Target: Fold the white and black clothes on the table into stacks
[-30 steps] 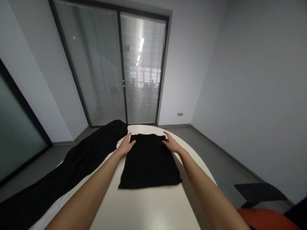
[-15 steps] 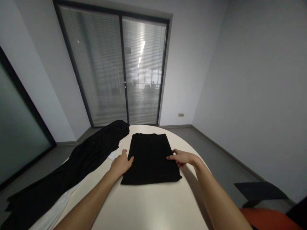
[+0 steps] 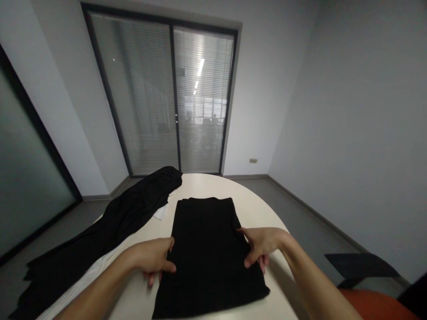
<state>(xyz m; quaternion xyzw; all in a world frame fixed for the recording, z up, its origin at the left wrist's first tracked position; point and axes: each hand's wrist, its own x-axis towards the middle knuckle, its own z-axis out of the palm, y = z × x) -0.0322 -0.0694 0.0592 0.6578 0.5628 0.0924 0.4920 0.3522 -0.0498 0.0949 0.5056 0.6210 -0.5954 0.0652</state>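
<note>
A folded black garment [image 3: 208,253] lies in front of me, its near edge tilted toward my body; which kind of garment it is I cannot tell. At its left edge, my left hand [image 3: 155,258] grips the cloth, thumb on top and fingers beneath. My right hand [image 3: 262,244] pinches the opposite edge in the same way, with some fingers hidden under the fabric. A loose pile of black clothing [image 3: 123,213] stretches along the table's left side, and white cloth [image 3: 90,275] shows from under it.
The round, pale table [image 3: 260,209] ends in a curved edge at the far side and right. A chair with a red seat [image 3: 370,304] and dark back stands at lower right. Beyond the table is a glass partition with blinds [image 3: 203,133].
Both hands have drawn the folded black garment toward me and gripped it nearer its middle. It now looks larger and closer. The clothing pile stays where it was.
</note>
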